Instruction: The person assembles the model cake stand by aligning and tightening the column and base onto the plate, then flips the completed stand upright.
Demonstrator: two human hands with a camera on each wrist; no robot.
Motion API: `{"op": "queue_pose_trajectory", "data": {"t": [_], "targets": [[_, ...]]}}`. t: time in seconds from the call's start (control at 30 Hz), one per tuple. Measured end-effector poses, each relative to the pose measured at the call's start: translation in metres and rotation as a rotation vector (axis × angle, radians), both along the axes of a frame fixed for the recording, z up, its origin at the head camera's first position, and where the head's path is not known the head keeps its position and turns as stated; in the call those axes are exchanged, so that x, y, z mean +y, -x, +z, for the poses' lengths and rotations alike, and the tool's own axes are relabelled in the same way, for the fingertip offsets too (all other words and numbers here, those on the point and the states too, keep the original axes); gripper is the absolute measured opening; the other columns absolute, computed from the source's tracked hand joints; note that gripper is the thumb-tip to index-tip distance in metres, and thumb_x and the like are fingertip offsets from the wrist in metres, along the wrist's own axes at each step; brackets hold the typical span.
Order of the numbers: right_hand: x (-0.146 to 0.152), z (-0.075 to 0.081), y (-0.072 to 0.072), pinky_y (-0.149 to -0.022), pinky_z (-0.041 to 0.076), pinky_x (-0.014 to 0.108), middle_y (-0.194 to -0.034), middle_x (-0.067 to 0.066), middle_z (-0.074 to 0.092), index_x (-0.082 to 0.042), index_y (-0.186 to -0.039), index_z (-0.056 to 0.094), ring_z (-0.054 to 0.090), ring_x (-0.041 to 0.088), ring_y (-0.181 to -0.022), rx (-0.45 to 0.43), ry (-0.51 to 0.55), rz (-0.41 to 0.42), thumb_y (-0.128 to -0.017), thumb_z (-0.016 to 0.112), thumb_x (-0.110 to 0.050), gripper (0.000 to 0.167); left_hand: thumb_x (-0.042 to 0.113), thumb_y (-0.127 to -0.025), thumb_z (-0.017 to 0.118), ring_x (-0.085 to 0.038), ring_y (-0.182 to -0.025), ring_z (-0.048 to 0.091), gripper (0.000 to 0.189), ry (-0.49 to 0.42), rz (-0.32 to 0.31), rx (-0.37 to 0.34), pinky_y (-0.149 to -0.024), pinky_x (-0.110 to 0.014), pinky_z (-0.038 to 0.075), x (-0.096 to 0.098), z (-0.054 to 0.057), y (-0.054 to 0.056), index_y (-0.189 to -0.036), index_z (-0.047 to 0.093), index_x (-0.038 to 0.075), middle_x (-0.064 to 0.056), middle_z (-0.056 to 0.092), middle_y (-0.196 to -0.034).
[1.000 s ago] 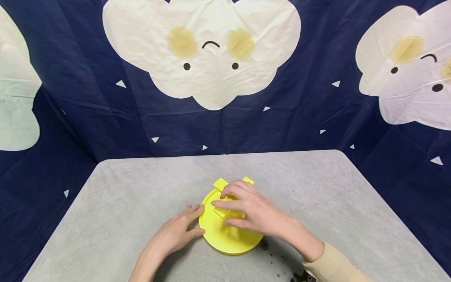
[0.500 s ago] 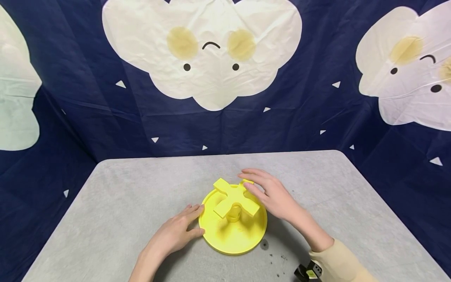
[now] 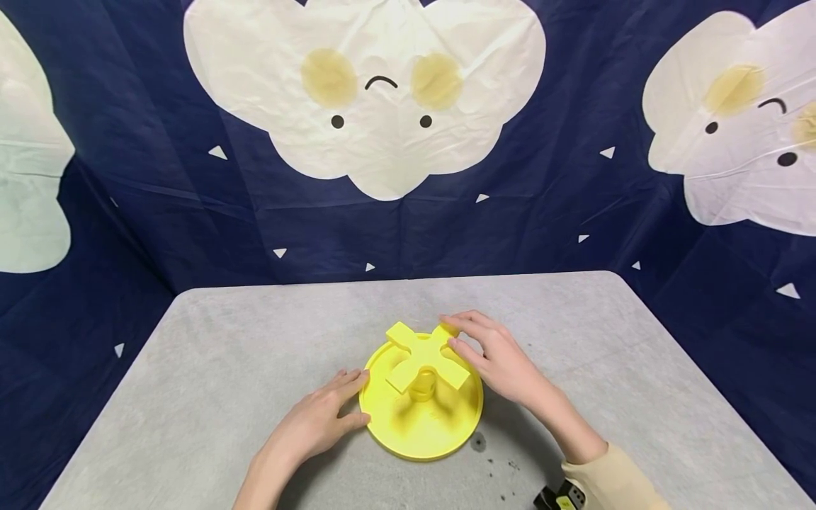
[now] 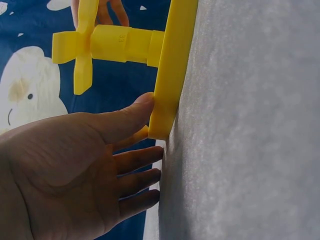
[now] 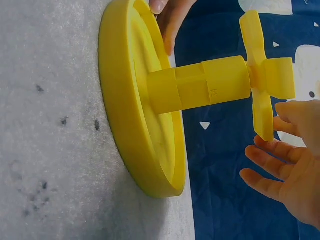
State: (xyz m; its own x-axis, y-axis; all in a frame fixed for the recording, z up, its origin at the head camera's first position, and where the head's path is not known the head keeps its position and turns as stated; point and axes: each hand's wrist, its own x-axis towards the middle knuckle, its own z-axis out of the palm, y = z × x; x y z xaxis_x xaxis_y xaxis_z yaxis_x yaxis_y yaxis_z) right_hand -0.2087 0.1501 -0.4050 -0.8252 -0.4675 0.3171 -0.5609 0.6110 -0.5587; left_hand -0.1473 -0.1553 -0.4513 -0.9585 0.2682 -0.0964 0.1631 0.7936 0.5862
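Observation:
A yellow cross-shaped knob (image 3: 426, 354) tops a thick stem (image 5: 205, 85) rising from the middle of a round yellow base (image 3: 423, 432) with a raised rim. The base lies on the grey table. My left hand (image 3: 312, 421) rests beside the base, thumb and forefinger touching the left rim; the other fingers reach down to the tabletop in the left wrist view. At the far right arm of the cross, my right hand (image 3: 500, 358) pinches the tip between thumb and forefinger. Its other fingers (image 5: 262, 185) spread loosely below in the right wrist view.
The grey table (image 3: 255, 340) ends at a dark blue cloth (image 3: 357, 234) printed with white clouds, standing behind and at both sides. Dark specks (image 3: 478, 443) mark the tabletop right of the base. A black device (image 3: 561, 496) sits at the right sleeve (image 3: 612, 482).
My right hand has moved from over the middle of the cross to its far right arm, and thumb and forefinger have closed on that tip. The left hand and the base have stayed put.

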Motion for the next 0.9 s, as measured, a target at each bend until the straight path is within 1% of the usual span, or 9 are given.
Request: {"op": "queue_pose_trajectory", "data": {"t": [0.07,0.17,0.27,0.4,0.5,0.67,0.77,0.9], "targets": [[0.000,-0.001,0.000,-0.098,0.058,0.044,-0.135,-0.002,0.065,-0.019,-0.145,0.061,0.064,0.018,-0.124,0.001,-0.014,0.013,-0.106,0.059,-0.031,0.041,0.035,-0.092,0.076,-0.039,-0.153,0.039,0.066,0.000,0.000,0.002,-0.122,-0.064,0.034,0.000,-0.001,0.000,-0.151,0.054,0.014,-0.009,0.050,-0.159],[0.001,-0.003,0.000,-0.095,0.059,0.042,-0.133,-0.001,0.064,-0.016,-0.144,0.061,0.064,0.017,-0.121,0.002,-0.028,0.015,-0.105,0.059,-0.031,0.041,0.035,-0.091,0.076,-0.039,-0.152,0.039,0.067,-0.001,0.000,0.004,-0.121,-0.064,0.034,0.001,-0.002,-0.001,-0.151,0.054,0.014,-0.009,0.050,-0.159],[0.001,-0.005,0.000,-0.097,0.058,0.041,-0.132,-0.003,0.065,-0.017,-0.140,0.064,0.065,0.014,-0.119,-0.010,-0.037,-0.004,-0.105,0.061,-0.032,0.039,0.035,-0.091,0.076,-0.038,-0.152,0.039,0.067,-0.003,0.000,-0.002,-0.122,-0.064,0.034,0.001,-0.002,-0.001,-0.151,0.054,0.014,-0.009,0.050,-0.159],[0.003,-0.005,-0.001,-0.106,0.056,0.045,-0.138,-0.002,0.065,-0.017,-0.135,0.067,0.064,0.018,-0.126,-0.005,-0.027,-0.011,-0.103,0.063,-0.031,0.034,0.035,-0.092,0.076,-0.038,-0.153,0.039,0.067,-0.006,0.002,-0.008,-0.122,-0.063,0.034,0.002,-0.003,-0.002,-0.151,0.054,0.014,-0.009,0.050,-0.160],[0.005,-0.005,-0.002,-0.109,0.054,0.046,-0.139,-0.001,0.067,-0.016,-0.133,0.068,0.064,0.019,-0.128,0.001,-0.012,-0.004,-0.101,0.066,-0.028,0.033,0.035,-0.092,0.076,-0.038,-0.153,0.039,0.067,-0.007,0.003,-0.008,-0.122,-0.063,0.034,0.002,-0.002,-0.002,-0.151,0.054,0.014,-0.009,0.050,-0.159],[0.009,-0.005,-0.006,-0.102,0.058,0.041,-0.133,-0.007,0.068,-0.021,-0.132,0.069,0.066,0.012,-0.118,0.024,-0.027,-0.010,-0.098,0.071,-0.026,0.034,0.035,-0.091,0.076,-0.038,-0.153,0.038,0.067,-0.007,0.005,-0.013,-0.122,-0.063,0.034,0.003,-0.002,-0.002,-0.151,0.054,0.015,-0.009,0.050,-0.159],[0.011,-0.004,-0.008,-0.100,0.059,0.041,-0.129,-0.008,0.069,-0.020,-0.130,0.070,0.067,0.012,-0.117,0.050,-0.038,-0.008,-0.096,0.073,-0.024,0.034,0.035,-0.091,0.077,-0.038,-0.153,0.038,0.067,-0.006,0.006,-0.016,-0.122,-0.063,0.034,0.003,-0.002,-0.001,-0.151,0.053,0.015,-0.009,0.049,-0.160],[0.013,-0.003,-0.011,-0.097,0.061,0.039,-0.123,-0.007,0.069,-0.016,-0.126,0.073,0.068,0.013,-0.115,0.073,-0.027,0.013,-0.095,0.075,-0.021,0.032,0.035,-0.092,0.076,-0.038,-0.153,0.038,0.067,-0.004,0.005,-0.010,-0.122,-0.063,0.034,0.002,-0.002,-0.002,-0.151,0.054,0.015,-0.009,0.049,-0.160]]}}
